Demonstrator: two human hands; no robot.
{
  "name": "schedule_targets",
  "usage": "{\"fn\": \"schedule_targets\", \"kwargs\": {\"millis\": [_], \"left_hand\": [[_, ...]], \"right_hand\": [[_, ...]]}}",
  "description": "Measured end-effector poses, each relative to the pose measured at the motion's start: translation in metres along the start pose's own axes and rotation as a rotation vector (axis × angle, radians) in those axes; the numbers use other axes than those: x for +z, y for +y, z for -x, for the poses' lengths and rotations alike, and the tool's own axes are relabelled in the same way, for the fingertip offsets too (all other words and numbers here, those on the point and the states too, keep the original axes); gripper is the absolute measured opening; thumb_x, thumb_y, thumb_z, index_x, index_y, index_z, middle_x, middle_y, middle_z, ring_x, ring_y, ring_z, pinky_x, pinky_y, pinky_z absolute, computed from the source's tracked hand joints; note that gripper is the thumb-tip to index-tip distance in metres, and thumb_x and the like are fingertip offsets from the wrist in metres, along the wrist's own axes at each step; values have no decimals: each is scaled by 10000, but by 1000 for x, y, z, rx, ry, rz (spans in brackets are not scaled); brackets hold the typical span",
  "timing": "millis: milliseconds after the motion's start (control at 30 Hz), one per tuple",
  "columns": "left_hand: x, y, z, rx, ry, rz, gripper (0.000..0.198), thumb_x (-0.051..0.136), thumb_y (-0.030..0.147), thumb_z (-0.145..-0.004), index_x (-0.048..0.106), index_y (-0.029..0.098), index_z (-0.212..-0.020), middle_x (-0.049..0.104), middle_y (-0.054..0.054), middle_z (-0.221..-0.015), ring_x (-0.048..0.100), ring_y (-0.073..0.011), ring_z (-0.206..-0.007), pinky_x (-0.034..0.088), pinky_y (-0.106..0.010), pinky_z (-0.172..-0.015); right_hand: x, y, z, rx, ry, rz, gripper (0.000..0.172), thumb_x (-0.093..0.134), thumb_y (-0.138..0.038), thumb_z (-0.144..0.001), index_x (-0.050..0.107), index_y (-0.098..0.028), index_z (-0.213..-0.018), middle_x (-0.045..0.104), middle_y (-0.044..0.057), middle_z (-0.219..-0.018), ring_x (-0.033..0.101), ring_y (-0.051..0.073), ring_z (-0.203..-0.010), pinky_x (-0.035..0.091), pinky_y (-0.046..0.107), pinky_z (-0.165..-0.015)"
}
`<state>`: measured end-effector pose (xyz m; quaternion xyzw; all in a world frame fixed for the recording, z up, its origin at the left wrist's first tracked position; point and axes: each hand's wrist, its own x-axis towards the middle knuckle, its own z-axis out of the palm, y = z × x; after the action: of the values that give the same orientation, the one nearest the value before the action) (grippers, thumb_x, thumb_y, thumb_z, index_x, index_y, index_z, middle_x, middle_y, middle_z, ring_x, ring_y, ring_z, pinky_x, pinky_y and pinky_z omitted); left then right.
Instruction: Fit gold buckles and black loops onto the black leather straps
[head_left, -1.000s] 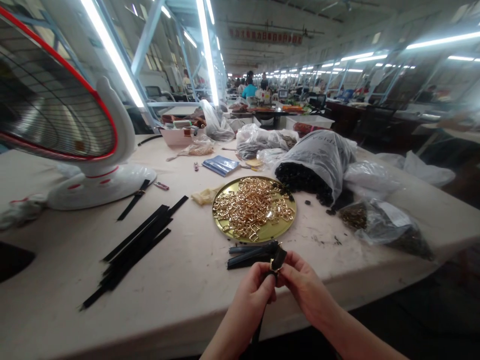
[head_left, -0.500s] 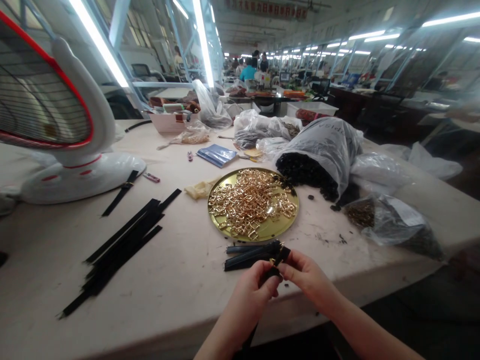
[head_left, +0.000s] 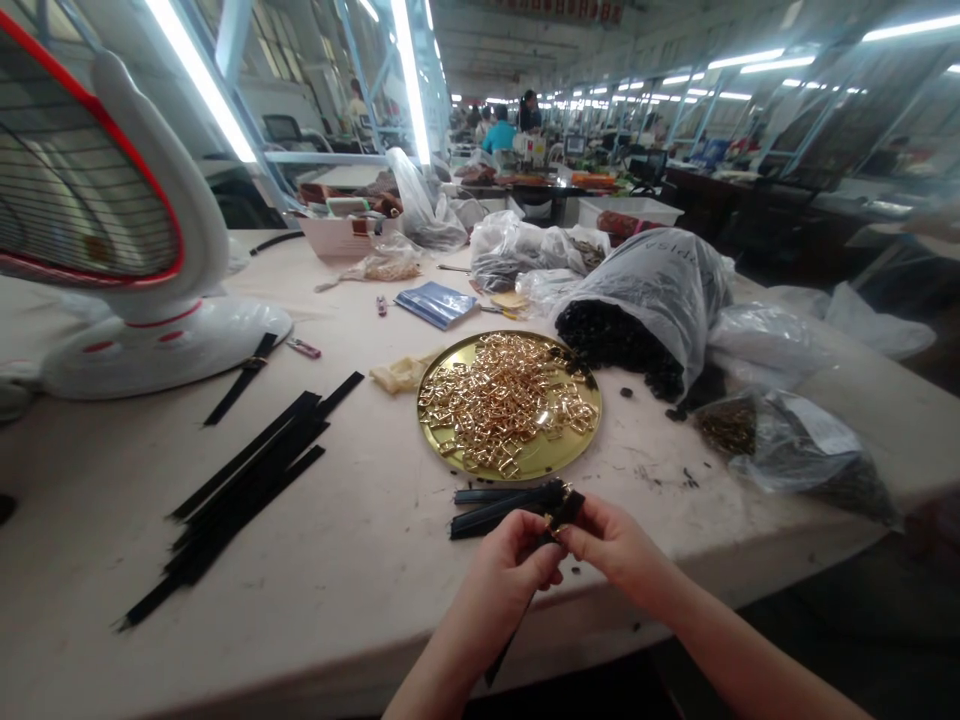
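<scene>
My left hand (head_left: 507, 572) and my right hand (head_left: 613, 542) meet at the near table edge, both pinched on one black strap (head_left: 561, 515) with a small gold buckle at its end. The strap's tail hangs down below my left hand. Just beyond my fingers lies a short pile of black straps (head_left: 501, 505). Past that sits a round gold tray (head_left: 540, 462) heaped with gold buckles (head_left: 504, 400).
A bundle of long black straps (head_left: 247, 475) lies to the left. A white and red fan (head_left: 112, 250) stands at the far left. A grey bag of black parts (head_left: 637, 320) and clear bags (head_left: 787, 450) crowd the right. People work far behind.
My hands stay together on the strap and have shifted slightly right and up in the picture. The view has tilted down a little.
</scene>
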<state>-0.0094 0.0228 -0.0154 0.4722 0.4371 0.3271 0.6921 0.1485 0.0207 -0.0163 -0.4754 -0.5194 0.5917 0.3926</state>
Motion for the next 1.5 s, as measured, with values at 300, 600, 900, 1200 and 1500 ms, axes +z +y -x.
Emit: {"fn": "schedule_targets", "kwargs": {"millis": [300,600,900,1200,1500], "left_hand": [[10,8,8,-15,18,11,200,526,344,-777,477,157,-727,572,6,-672,518,-90,-540,386,-198,-498],[23,11,21,26,-7,19,182,516,325,-787,477,152,-745,581,8,-668,509,-80,-522,389,-198,-507],[29,8,27,51,-40,118,224,535,354,-782,479,145,-726,591,-4,-703,517,-82,-530,394,-209,-528],[31,6,24,62,96,125,203,549,324,-761,494,144,-684,540,29,-541,503,-85,-488,385,-201,-510],[35,-2,15,36,142,141,255,530,396,-753,508,145,-709,601,-3,-602,521,-82,-447,396,-200,-464]], "right_hand": [[0,-14,9,18,-60,-68,162,574,-318,-768,553,-158,-755,552,-17,-639,484,109,-597,377,236,-570],[-3,-9,12,160,-157,-433,158,622,-272,-736,550,-132,-725,503,-26,-587,415,68,-511,287,195,-480],[1,-18,25,20,-76,-355,150,646,-230,-717,520,-159,-674,502,-45,-565,460,85,-548,354,209,-540],[10,-8,19,119,-122,-588,155,593,-282,-740,547,-158,-820,549,0,-675,506,123,-549,406,268,-534],[-1,-15,17,-43,127,-78,201,584,-349,-749,514,-172,-686,473,-45,-589,406,95,-539,335,226,-520]]}}
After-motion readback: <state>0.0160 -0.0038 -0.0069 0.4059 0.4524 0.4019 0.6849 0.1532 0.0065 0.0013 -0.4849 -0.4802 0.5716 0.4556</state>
